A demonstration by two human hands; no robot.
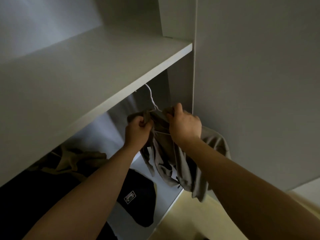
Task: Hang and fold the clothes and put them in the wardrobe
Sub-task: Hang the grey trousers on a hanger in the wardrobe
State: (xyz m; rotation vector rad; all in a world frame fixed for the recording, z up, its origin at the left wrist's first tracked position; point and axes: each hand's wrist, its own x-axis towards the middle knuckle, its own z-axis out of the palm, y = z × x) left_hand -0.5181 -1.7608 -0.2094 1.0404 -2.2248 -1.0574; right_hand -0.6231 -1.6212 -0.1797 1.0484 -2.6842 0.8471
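Head view: both hands point(137, 131) grip a grey garment point(183, 170) on a hanger point(152, 99).

In front of me the wardrobe's white bottom panel point(162, 191) bears a black garment point(142, 210) with a small patch; brown cloth point(78, 161) is bunched further left.

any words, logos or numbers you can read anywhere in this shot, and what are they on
Nothing here can be read as text.
The small white-edged rectangular patch on the black folded garment low in the wardrobe: a logo, too small and blurred to read.
The grey-beige garment on the white wire hanger, gripped by the left hand and right hand: no print shows.
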